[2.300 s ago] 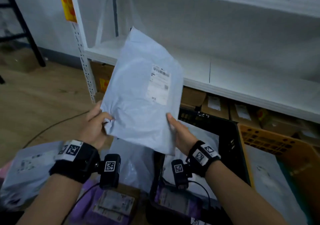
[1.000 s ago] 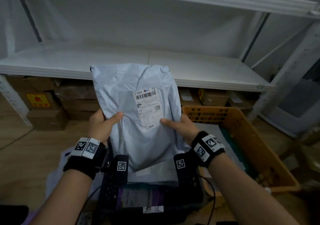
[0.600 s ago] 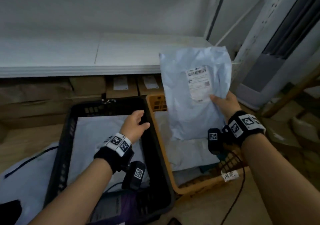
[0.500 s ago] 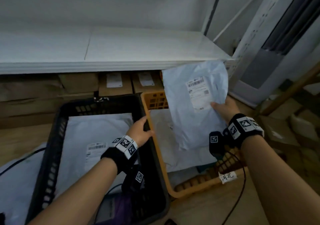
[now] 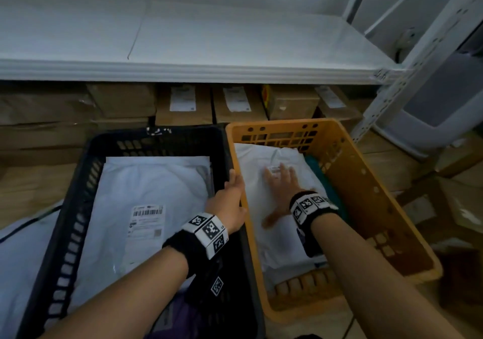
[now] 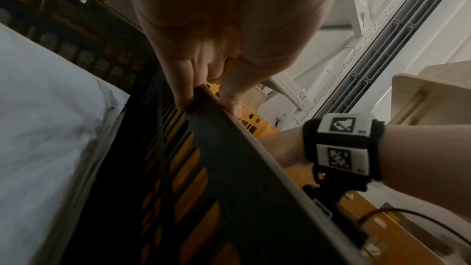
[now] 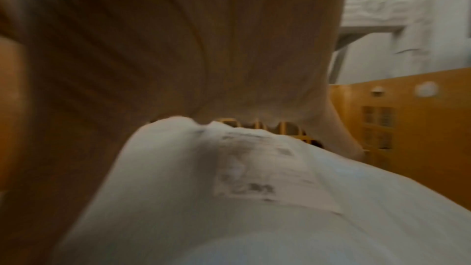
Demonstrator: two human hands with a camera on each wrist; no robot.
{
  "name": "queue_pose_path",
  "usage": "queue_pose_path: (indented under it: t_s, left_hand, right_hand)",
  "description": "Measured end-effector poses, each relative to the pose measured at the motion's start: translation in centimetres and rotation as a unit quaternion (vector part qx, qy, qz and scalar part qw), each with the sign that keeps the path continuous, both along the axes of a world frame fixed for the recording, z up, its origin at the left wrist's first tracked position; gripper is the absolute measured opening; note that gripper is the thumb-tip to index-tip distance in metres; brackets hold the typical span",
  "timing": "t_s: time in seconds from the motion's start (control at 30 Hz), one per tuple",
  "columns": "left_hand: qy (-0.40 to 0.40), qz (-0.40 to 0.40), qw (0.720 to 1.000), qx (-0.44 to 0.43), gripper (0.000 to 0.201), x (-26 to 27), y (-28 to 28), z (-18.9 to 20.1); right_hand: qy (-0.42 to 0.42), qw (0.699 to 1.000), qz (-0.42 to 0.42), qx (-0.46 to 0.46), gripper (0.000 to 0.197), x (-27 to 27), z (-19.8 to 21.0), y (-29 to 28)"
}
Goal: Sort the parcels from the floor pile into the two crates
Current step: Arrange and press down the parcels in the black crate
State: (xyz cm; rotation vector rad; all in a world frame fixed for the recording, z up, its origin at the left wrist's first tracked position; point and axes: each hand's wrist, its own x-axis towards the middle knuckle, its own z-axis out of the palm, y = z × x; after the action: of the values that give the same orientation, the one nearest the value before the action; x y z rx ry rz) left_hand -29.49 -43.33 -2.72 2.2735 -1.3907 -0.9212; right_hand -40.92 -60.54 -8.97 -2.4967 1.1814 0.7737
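Observation:
A black crate (image 5: pixel 156 133) stands on the left and an orange crate (image 5: pixel 282 124) on the right, side by side on the floor. My right hand (image 5: pixel 281 184) lies flat, fingers spread, on a pale grey parcel (image 5: pixel 261 197) inside the orange crate. The right wrist view shows the palm (image 7: pixel 203 47) over the parcel's label (image 7: pixel 254 178), blurred. My left hand (image 5: pixel 228 189) grips the black crate's right rim. In the left wrist view its fingers (image 6: pixel 183 96) curl over that rim (image 6: pixel 229 148). A labelled white parcel (image 5: pixel 146 189) lies in the black crate.
A white shelf (image 5: pixel 209 38) overhangs cardboard boxes (image 5: pixel 183 106) behind the crates, with its perforated post (image 5: pixel 392 90) at the right. Something teal (image 5: pixel 321 171) lies beside the parcel in the orange crate. More parcels (image 5: pixel 15 247) lie on the floor at the left.
My right hand brought the grey parcel down from upright over the orange crate to lying in it, and now lies flat on top. My left hand moved onto the black crate's rim.

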Motion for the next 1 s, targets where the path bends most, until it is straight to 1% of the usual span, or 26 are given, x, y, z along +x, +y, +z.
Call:
queue_pose_path:
  t_s: [0.03, 0.1, 0.13, 0.2, 0.27, 0.37, 0.47, 0.53, 0.6, 0.67, 0.73, 0.83, 0.87, 0.9, 0.93, 1.0]
  left_hand:
    - [0.000, 0.001, 1.000, 0.001, 0.082, 0.0, 0.0, 0.0]
    - [0.004, 0.005, 1.000, 0.004, 0.081, -0.1, 0.0, 0.0]
    - [0.006, 0.007, 1.000, 0.006, 0.081, -0.1, -0.1, -0.1]
    - [0.005, 0.004, 1.000, 0.004, 0.081, -0.1, -0.2, -0.2]
    - [0.003, -0.003, 1.000, 0.006, 0.081, -0.1, -0.3, -0.4]
    - [0.010, -0.006, 1.000, 0.008, 0.081, 0.2, -0.3, -0.8]
    - [0.014, -0.008, 1.000, 0.005, 0.082, 0.3, -0.2, -1.2]
    - [0.010, -0.010, 1.000, 0.006, 0.082, 0.3, -0.2, -1.1]
    - [0.010, -0.012, 1.000, 0.010, 0.082, 0.3, -0.2, -0.9]
    - [0.017, -0.014, 1.000, 0.017, 0.082, 0.3, -0.3, -0.4]
    - [0.012, -0.018, 0.999, 0.033, 0.081, 0.2, -0.5, 0.2]
    - [-0.001, -0.039, 0.997, 0.060, 0.081, 0.1, -0.4, 1.5]
    - [0.001, -0.042, 0.997, 0.058, 0.080, 0.2, 0.0, 1.8]
    - [0.008, -0.039, 0.998, 0.049, 0.079, 0.3, 0.6, 2.1]
    - [0.019, -0.027, 0.999, 0.034, 0.077, 0.6, 1.6, 2.3]
    - [0.041, 0.017, 0.999, -0.011, 0.069, 1.3, 4.4, 2.4]
  right_hand:
    - [0.026, 0.999, 0.041, 0.012, 0.160, 0.5, -0.9, 0.6]
    - [0.075, 0.995, 0.066, 0.006, 0.160, 1.2, -3.2, 2.1]
    - [0.089, 0.994, 0.059, -0.005, 0.155, 1.5, -4.4, 2.8]
    - [0.093, 0.995, 0.032, -0.022, 0.137, 2.3, -6.1, 3.2]
    - [0.101, 0.994, 0.038, -0.030, 0.129, 2.9, -6.6, 2.5]
    - [0.151, 0.983, 0.086, -0.057, 0.127, 4.0, -7.1, 1.6]
    - [0.183, 0.971, 0.126, -0.083, 0.118, 4.7, -8.1, 1.8]
    - [0.189, 0.973, 0.110, -0.073, 0.114, 5.0, -8.3, 2.0]
    - [0.188, 0.975, 0.095, -0.071, 0.118, 5.1, -8.0, 2.2]
    - [0.184, 0.975, 0.100, -0.081, 0.121, 4.7, -7.3, 2.7]
    - [0.142, 0.985, 0.078, -0.057, 0.115, 3.8, -6.4, 3.1]
    - [0.049, 0.998, 0.032, 0.016, 0.119, 2.0, -4.1, 3.5]
    - [0.026, 0.999, 0.023, 0.025, 0.115, 1.5, -2.8, 3.7]
    - [0.001, 1.000, 0.011, 0.026, 0.104, 1.1, -1.3, 3.8]
    - [-0.034, 0.999, -0.017, 0.023, 0.088, 0.5, 0.3, 3.9]
    - [-0.118, 0.989, -0.090, -0.011, 0.048, -0.4, 3.7, 4.0]
